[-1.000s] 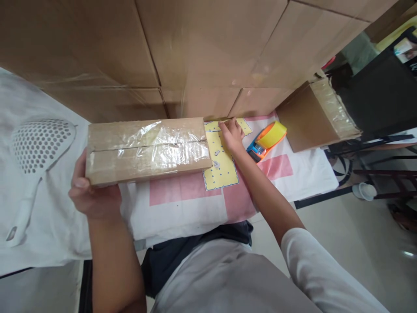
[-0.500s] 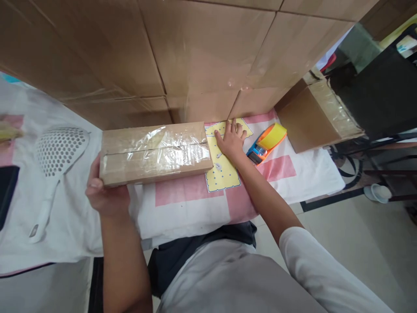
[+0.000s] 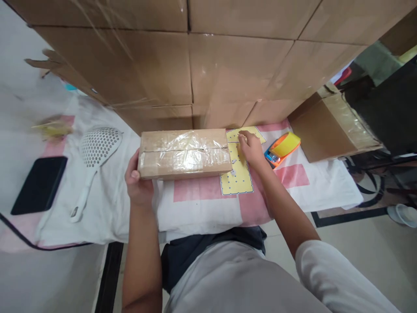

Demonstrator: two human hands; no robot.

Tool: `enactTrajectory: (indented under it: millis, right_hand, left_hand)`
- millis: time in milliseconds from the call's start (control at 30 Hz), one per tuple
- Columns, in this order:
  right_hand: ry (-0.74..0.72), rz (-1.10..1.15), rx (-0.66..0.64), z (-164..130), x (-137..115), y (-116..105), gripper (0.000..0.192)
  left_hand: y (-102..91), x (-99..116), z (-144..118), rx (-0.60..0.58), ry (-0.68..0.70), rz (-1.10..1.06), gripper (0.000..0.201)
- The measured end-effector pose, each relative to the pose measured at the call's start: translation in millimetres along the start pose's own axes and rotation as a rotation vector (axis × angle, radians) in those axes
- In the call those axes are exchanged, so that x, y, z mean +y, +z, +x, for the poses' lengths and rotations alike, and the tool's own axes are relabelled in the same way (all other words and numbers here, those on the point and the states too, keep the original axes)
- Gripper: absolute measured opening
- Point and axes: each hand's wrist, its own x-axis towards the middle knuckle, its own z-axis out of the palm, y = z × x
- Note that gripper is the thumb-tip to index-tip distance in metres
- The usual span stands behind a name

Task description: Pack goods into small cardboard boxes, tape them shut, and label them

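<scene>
Left hand [image 3: 138, 187]: grip closed round the left end of the taped carton [image 3: 184, 153]; thumb on the near face, fingers hidden behind the end; forearm runs straight down toward the lower edge of the view.
Taped carton: long brown cardboard box, top wrapped in crinkled clear tape with a seam along its length; lies lengthwise left to right on the table [image 3: 202, 208], just in front of the stacked cartons [image 3: 202, 65]; its right end overlaps the left edge of the yellow sheet [image 3: 239, 176].
Right hand [image 3: 250, 148]: fingers bent, tips pinched together on the upper part of the yellow sheet; whether anything sits between the fingertips cannot be told; white sleeve on the upper arm.
Yellow sheet: flat on the table cover, dotted, with small pale pieces on it; just right of the carton.
Tape dispenser [image 3: 282, 149]: orange and blue, carrying a yellow roll; just beside the right hand, not touching it.
Small carton [image 3: 329, 130]: tilted, at the right end of the table.
Perforated scoop [image 3: 94, 158]: white, handle toward the near edge; left of the carton, apart from it.
Black phone [image 3: 39, 184]: flat, far left.
</scene>
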Motion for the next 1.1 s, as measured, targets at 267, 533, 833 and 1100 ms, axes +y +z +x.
enactTrajectory:
  millis: [267,533,833,1100]
  right_hand:
    - [-0.340,0.068,-0.258,-54.8,4.0,-22.1,0.032]
    - [-0.319,-0.067,-0.231,-55.9,14.8,-21.1,0.024]
    - [-0.330,0.078,-0.280,-79.4,17.0,-25.7,0.038]
    - [-0.343,0.189,-0.358,-85.0,11.1,-12.1,0.012]
  left_hand:
    - [-0.6,1.0,0.3,-0.039,-0.009,-0.011,0.052]
    - [2.1,3.2,3.1,-0.033,0.024,-0.091,0.038]
    - [6.9,-0.8,-2.7,0.114,0.040,-0.008,0.036]
    - [16.7,0.6,-5.2,0.080,0.098,0.168,0.049]
